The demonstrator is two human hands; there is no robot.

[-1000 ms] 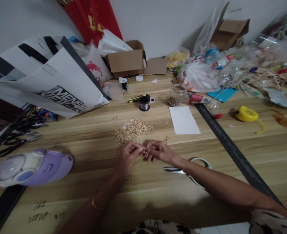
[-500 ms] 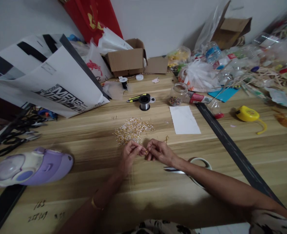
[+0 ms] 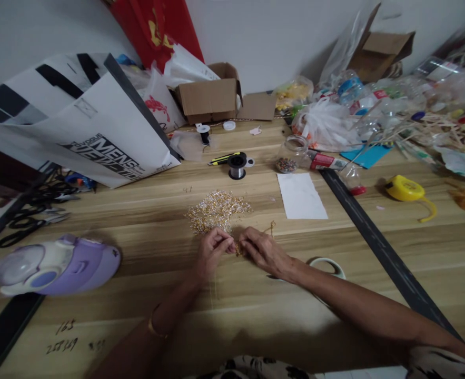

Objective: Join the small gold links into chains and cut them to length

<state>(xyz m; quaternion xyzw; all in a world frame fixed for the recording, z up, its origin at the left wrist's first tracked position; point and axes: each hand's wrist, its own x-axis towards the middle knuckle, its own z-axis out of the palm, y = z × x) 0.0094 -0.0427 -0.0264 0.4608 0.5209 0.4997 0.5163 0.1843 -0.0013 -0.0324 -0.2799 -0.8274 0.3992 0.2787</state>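
Observation:
My left hand point(image 3: 216, 252) is closed in a pinch on a small gold beaded piece point(image 3: 238, 249), which shows between the two hands. A thin pale strand point(image 3: 211, 292) hangs below the left hand. Close on the right, my right hand point(image 3: 264, 252) has thumb and fingers pinched together beside the beads; what sits between its fingertips is too small to make out. Just beyond the left hand lies a loose pile of gold and clear beads point(image 3: 218, 209). A small gold twisted piece point(image 3: 270, 228) rests behind the right hand.
Under the right forearm lie a white ring-shaped roll point(image 3: 337, 267) and partly hidden scissors. Farther back stand a wire spool point(image 3: 237, 166), a bead jar point(image 3: 287, 158) and white paper point(image 3: 302, 196). A purple device point(image 3: 78, 266), more scissors point(image 3: 27, 226) and a paper bag point(image 3: 129, 142) occupy the left.
My right hand has drawn slightly right, away from the left fingertips, so more of the gold beaded piece shows. The right forearm now covers more of the scissors. The view has shifted slightly.

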